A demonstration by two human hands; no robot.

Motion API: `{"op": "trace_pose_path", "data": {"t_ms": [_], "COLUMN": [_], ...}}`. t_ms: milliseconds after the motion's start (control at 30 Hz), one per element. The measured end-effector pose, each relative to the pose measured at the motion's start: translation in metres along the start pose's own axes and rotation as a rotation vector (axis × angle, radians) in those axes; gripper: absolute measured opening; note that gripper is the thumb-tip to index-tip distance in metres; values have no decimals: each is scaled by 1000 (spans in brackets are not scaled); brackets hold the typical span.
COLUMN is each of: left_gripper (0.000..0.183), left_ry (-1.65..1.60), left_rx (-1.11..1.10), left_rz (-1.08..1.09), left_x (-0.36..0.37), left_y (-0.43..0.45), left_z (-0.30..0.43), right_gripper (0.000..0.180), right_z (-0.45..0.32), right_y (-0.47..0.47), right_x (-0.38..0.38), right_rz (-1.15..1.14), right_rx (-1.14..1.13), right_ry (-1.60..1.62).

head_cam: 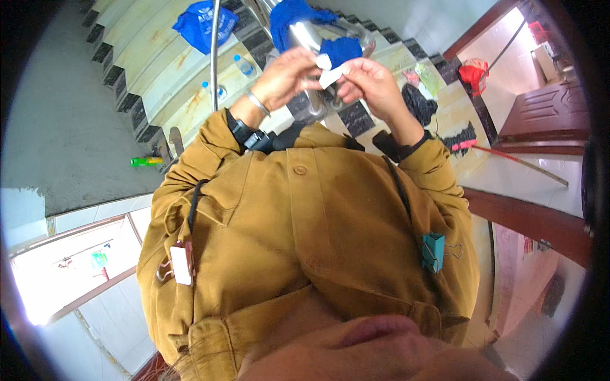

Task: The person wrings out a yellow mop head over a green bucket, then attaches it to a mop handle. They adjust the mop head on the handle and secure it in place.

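My left hand, with a metal bangle at the wrist, pinches a small white piece that looks like paper or tissue. Facing it, my right hand grips a white strip between thumb and fingers. The two white parts lie close together, and I cannot tell whether they are one piece. Just beyond my fingers is a blue cloth. A shiny steel post stands behind the hands, with more blue fabric around it. My hands partly hide its lower part.
Marble stairs with a steel railing rise at the left. On them are a blue plastic bag and a water bottle. To the right lie a black bag and a broom. A green container is at far left.
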State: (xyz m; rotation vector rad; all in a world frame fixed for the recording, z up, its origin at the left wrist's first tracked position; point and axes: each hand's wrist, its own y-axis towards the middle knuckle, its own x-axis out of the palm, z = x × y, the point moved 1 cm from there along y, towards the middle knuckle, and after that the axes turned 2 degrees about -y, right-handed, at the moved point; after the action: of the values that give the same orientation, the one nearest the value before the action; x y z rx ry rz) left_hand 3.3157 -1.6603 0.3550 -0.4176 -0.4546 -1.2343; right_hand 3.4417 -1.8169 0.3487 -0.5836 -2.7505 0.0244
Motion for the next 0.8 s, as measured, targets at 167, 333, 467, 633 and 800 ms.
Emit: {"op": "trace_pose_path", "data": {"t_ms": [167, 333, 467, 633, 800], "left_gripper": [15, 15, 14, 14, 12], "left_ry": [181, 330, 284, 138, 252], "left_rx": [-18, -301, -553, -608, -656], "left_rz": [48, 237, 326, 386, 363], "left_x": [-46, -107, -141, -158, -177], "left_y": [-6, -53, -92, -126, -142], "left_z": [14, -11, -62, -111, -143], "right_gripper": [15, 16, 23, 48, 36], "right_z": [-1, 53, 116, 153, 193], "right_y": [-13, -41, -48, -60, -53], "right_x": [-34, -89, -186, -296, -209], "right_rz": [17, 126, 433, 917, 445], "right_rx": [-8, 256, 287, 617, 644], "right_ry": [-74, -140, -144, -365, -283]}}
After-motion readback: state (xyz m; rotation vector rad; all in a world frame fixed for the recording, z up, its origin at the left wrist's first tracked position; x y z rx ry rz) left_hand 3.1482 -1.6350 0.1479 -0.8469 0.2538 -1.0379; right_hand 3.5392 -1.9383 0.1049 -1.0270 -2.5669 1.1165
